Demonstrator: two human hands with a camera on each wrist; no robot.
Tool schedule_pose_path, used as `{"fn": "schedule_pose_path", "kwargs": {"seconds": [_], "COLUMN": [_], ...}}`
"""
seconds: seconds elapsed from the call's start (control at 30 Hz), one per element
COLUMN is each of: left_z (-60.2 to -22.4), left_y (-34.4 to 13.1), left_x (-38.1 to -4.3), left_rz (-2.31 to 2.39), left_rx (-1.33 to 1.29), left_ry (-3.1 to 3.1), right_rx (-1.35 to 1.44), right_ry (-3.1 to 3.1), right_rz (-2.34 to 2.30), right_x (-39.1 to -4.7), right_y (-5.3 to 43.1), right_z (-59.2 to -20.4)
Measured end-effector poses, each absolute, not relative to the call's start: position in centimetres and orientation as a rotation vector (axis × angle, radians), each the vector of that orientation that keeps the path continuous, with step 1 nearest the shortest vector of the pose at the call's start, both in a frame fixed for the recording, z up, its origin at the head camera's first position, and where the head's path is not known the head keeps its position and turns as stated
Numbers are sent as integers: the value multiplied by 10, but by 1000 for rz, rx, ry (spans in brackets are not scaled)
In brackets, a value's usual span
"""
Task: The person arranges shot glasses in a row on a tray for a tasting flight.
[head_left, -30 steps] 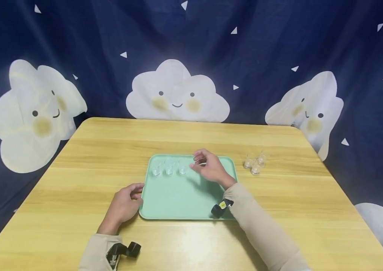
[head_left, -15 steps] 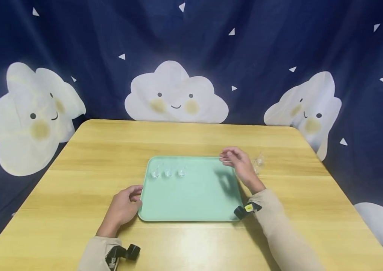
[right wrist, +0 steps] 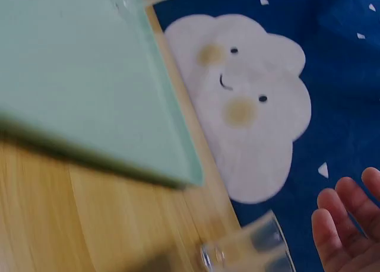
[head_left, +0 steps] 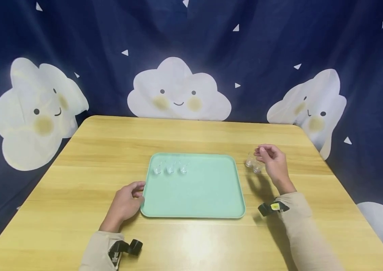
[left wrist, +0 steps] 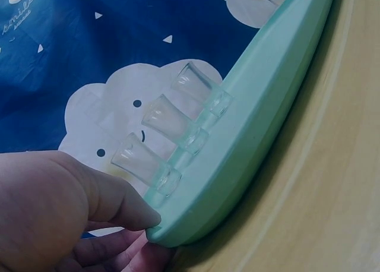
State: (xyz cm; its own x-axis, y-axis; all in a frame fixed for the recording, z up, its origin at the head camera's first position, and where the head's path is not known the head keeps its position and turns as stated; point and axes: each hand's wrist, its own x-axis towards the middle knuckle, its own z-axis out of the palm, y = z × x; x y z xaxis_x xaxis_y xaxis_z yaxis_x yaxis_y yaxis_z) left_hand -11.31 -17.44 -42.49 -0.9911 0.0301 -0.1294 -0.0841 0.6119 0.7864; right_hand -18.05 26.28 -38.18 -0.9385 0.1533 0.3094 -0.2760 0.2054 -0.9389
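Observation:
Three clear shot glasses [head_left: 170, 168] stand in a row at the back left of a mint-green tray [head_left: 195, 195]. My left hand [head_left: 127, 201] grips the tray's left edge; in the left wrist view the thumb [left wrist: 122, 201] lies on the rim with fingers below. To the right of the tray, my right hand [head_left: 274, 165] is over a small group of shot glasses [head_left: 248, 162], partly covering them. In the right wrist view its fingers [right wrist: 326, 236] are loosely bent, apart from the glass [right wrist: 246, 248] in front, and hold nothing.
The tray lies on a light wooden table [head_left: 195, 241]. Behind it hangs a dark blue curtain [head_left: 252, 49] with white clouds. A small black camera sits on each wrist, the right one [head_left: 266, 209] just above the table.
My right hand has moved right, from above the tray beside the row of glasses to the glasses on the table. My left hand stays at the tray's edge.

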Motion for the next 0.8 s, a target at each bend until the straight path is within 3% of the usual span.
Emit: {"fn": "schedule_pose_path", "kwargs": {"seconds": [0.33,0.8], "left_z": [-425,-426], "left_y": [-173,-173], "left_x": [-116,-114], "left_rz": [1333,1329], "left_rx": [-59,-55], "left_ry": [2704,2715], "right_rx": [-182,-134], "right_ry": [-2340,-2653], "right_rz": [1490,1400], "right_x": [-177,-178], "right_y": [292,304], "right_z": [-389,-407]}}
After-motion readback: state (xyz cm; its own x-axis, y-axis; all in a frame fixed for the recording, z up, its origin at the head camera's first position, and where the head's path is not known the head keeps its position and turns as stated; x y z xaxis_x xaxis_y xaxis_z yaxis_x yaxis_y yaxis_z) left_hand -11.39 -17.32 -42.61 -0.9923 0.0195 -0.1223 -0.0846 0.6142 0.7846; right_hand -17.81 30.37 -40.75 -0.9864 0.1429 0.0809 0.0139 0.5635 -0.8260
